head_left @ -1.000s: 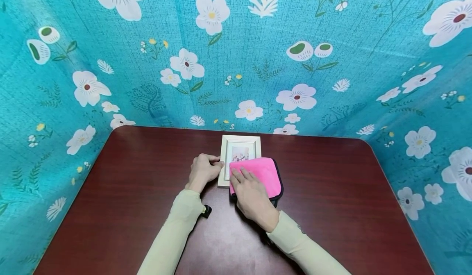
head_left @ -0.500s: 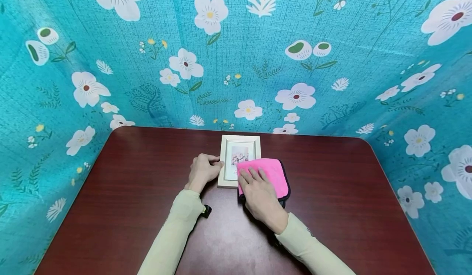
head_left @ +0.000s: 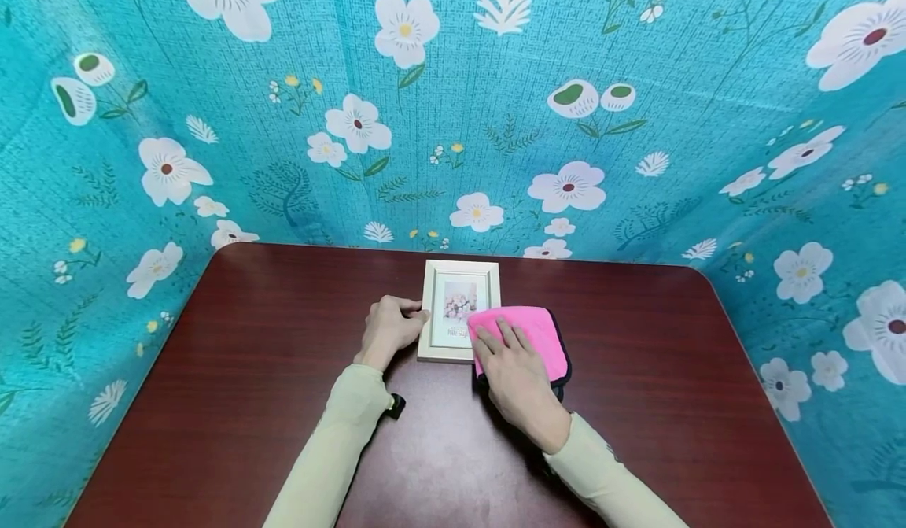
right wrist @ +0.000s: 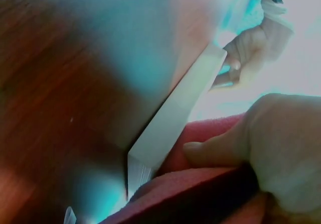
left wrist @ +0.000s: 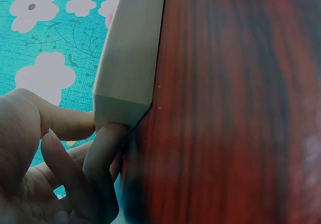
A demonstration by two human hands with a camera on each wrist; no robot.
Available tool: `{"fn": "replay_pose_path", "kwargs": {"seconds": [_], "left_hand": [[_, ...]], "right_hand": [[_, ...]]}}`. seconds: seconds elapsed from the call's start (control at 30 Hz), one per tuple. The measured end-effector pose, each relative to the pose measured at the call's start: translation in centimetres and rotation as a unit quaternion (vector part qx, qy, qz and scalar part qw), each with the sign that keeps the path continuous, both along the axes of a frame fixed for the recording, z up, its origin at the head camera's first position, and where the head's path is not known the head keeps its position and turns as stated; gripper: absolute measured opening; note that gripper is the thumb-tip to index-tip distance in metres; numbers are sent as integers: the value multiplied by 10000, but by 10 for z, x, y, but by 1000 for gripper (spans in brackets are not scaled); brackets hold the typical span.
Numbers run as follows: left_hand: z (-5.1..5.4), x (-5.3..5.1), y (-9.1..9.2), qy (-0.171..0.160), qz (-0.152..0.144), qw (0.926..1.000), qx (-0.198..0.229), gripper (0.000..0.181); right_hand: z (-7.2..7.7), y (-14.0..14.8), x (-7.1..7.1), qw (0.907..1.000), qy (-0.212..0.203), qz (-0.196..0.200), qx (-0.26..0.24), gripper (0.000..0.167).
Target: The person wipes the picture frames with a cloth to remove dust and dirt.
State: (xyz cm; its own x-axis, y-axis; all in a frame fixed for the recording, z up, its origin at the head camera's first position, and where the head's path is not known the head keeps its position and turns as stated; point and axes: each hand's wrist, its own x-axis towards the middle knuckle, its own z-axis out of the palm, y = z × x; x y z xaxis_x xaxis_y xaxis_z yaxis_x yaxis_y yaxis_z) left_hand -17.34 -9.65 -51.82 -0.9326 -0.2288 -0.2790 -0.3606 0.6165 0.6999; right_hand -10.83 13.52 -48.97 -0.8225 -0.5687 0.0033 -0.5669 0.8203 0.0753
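A cream picture frame lies face up near the table's far edge, with a pink flower picture and lettering inside. My left hand holds the frame's left edge between bent fingertips and thumb; the left wrist view shows the fingers against the frame's side. On the frame's lower right corner lies a folded pink cloth with black trim, reaching past the frame over the table. My right hand presses on the cloth with its fingers straight. In the right wrist view, the thumb rests along the cloth.
The dark red wooden table has a rounded far edge. A turquoise flowered cloth hangs close behind it and on both sides. A small black object sits at the left wrist.
My right hand has slid the pink cloth to the right and slightly nearer, off most of the picture, so the lettering shows. The left hand and frame stay in place.
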Motion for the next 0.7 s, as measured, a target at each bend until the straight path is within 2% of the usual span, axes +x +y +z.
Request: {"fn": "replay_pose_path", "kwargs": {"seconds": [0.23,0.37,0.43,0.57,0.7], "left_hand": [[-1,0,1,36,-27,10000,-61,28],[-2,0,1,33,-28,10000,-47,28],[-2,0,0,72,-20,9999,-74,28],[-2,0,-1,157,-34,9998,-112,28],[-1,0,-1,179,-27,9998,-96,28]], "right_hand": [[4,15,2,9975,235,98,-653,62],[8,16,2,9914,220,-59,-1290,71],[12,12,3,9844,11,-133,-1752,78],[18,-4,4,9613,-396,-202,-2719,83],[11,-23,-2,9449,-491,-237,-3229,80]]}}
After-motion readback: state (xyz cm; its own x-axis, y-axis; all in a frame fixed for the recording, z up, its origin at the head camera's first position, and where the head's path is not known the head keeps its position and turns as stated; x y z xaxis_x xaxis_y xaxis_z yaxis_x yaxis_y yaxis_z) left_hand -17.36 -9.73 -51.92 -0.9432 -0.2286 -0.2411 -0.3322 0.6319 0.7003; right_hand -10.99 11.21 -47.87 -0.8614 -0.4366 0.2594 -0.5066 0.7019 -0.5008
